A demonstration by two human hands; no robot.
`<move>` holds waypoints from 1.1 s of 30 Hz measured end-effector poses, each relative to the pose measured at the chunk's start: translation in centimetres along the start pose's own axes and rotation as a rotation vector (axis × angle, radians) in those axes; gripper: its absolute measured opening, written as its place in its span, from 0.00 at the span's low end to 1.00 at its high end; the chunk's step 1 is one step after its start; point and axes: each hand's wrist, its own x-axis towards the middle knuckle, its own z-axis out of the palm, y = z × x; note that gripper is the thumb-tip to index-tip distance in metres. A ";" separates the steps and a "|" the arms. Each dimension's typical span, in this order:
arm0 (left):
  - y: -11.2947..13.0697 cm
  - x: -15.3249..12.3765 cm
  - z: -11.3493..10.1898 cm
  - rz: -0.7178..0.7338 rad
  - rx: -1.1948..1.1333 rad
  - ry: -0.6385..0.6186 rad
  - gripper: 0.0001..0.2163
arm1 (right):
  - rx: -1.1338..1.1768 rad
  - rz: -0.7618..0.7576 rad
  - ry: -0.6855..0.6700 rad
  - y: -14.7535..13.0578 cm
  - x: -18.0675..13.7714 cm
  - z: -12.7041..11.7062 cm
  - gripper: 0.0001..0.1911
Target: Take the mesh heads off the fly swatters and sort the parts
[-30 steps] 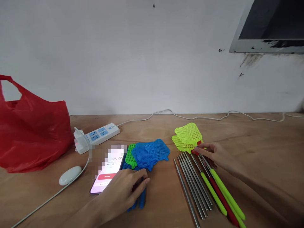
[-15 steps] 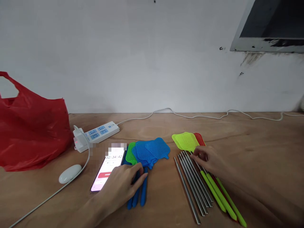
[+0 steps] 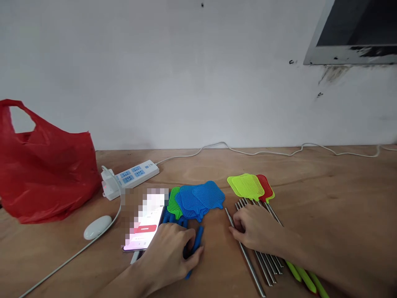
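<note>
My left hand (image 3: 170,252) is curled over several blue plastic handles, its thumb and fingers closed around one blue handle (image 3: 198,238). Just beyond it lie blue mesh swatter heads (image 3: 209,194) and a green swatter head (image 3: 174,203), overlapping in a fan. Over a row of thin metal rods (image 3: 269,265), my right hand (image 3: 252,225) pinches the leftmost metal rod (image 3: 248,258) near its upper end. Yellow-green swatter heads (image 3: 246,186) and a red one (image 3: 264,187) sit past that hand. Yellow-green handles (image 3: 307,281) show partly beneath my right forearm.
A lit phone (image 3: 147,219) lies beside my left hand. Farther left are a white mouse-shaped object (image 3: 97,227), a power strip (image 3: 136,176) with a plug and cable, and a red plastic bag (image 3: 49,174). A thin white cord (image 3: 257,154) runs along the wall.
My right hand has moved left and nearer, from the yellow-green swatters' shafts to the leftmost rod. My left hand has shifted slightly toward me, and one blue handle is now separated to the right.
</note>
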 end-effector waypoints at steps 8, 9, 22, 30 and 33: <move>0.4 -0.3 -0.5 0.097 -0.251 0.097 0.09 | 0.772 0.064 -0.027 0.6 0.1 -1.8 0.14; 0.5 -0.4 -0.5 0.107 -0.276 0.109 0.09 | 0.933 0.100 -0.030 0.7 0.1 -2.1 0.13; 0.1 -0.1 0.0 0.155 -0.357 0.174 0.08 | 1.706 0.279 0.273 1.9 0.3 -0.1 0.16; -0.4 -0.1 1.0 0.121 -0.357 0.162 0.08 | 1.614 0.142 0.206 2.1 0.0 1.1 0.15; -0.5 -0.1 1.1 0.100 -0.378 0.153 0.09 | 1.558 0.081 0.137 2.1 -0.1 1.6 0.15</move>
